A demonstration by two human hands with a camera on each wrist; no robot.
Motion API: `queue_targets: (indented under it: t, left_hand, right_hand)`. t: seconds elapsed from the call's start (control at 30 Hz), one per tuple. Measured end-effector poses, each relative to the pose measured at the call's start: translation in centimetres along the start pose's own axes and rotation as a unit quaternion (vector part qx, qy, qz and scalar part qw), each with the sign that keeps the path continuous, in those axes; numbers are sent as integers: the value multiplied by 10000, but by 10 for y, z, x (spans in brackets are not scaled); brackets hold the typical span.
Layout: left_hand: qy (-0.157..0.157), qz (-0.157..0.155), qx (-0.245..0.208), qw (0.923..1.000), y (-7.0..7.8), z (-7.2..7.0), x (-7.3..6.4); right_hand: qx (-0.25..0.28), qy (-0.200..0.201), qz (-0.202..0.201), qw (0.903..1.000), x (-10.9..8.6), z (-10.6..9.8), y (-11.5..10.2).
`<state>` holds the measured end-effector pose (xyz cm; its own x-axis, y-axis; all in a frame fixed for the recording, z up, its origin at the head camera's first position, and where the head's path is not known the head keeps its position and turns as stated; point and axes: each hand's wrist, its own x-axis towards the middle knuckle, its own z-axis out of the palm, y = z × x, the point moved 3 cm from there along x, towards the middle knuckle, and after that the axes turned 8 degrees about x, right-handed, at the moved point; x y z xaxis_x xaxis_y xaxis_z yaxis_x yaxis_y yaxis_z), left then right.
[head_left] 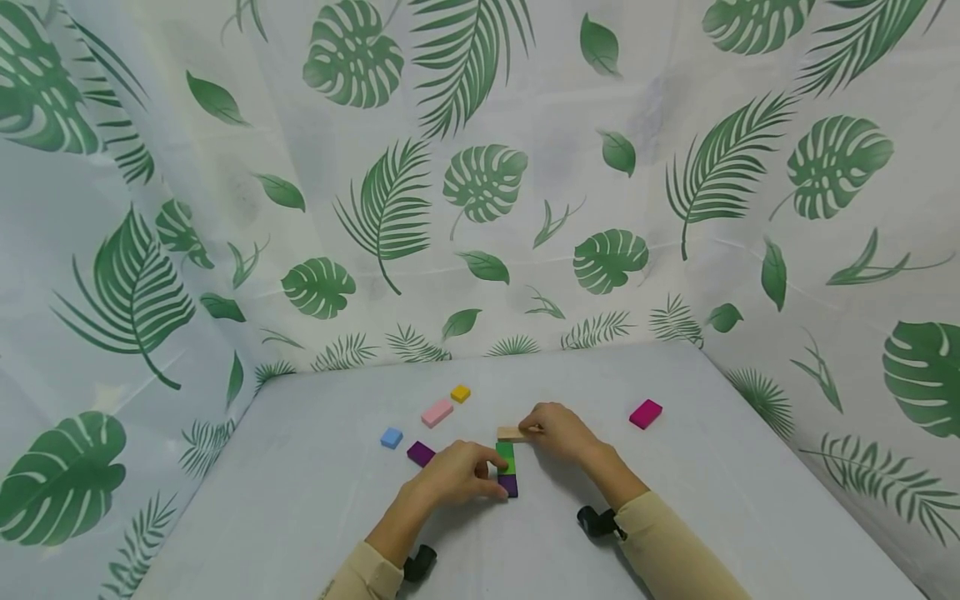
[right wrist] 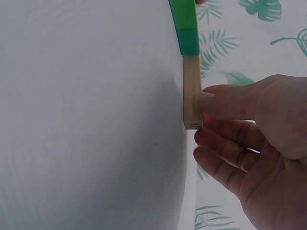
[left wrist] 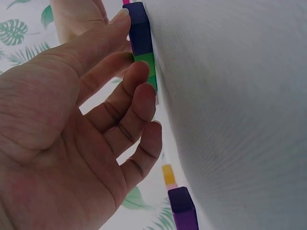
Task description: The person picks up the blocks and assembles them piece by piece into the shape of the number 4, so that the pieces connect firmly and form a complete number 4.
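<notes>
A short row of blocks lies on the white table: a dark blue block (head_left: pixel 508 487) at the near end, green blocks (head_left: pixel 506 455) in the middle, and a plain wooden block (head_left: pixel 510 433) set crosswise at the far end. My left hand (head_left: pixel 456 473) holds the row from the left, thumb at the dark blue block and index finger on the green. Its other fingers curl loosely beside it in the left wrist view. My right hand (head_left: pixel 564 433) pinches the wooden block's right part between thumb and fingers. In the right wrist view, the wooden block meets a teal-green block (right wrist: pixel 188 42).
To the left lie a purple block (head_left: pixel 420 453), a light blue block (head_left: pixel 392 437), a pink block (head_left: pixel 437 413) and a yellow block (head_left: pixel 461 393). A magenta block (head_left: pixel 646 414) sits to the right. Leaf-printed white cloth (head_left: pixel 555 317) hangs around the table's back and sides.
</notes>
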<state>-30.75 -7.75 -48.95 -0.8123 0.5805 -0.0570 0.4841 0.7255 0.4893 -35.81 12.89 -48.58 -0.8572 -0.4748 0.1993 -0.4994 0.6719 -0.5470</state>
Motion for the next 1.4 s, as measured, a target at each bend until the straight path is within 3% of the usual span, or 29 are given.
queue_targets:
  t: [1.4]
  left_hand:
    - [-7,-61,17,10000,-1,1,0]
  right_hand:
    - [113,-29,-227,9997,-1,2,-3]
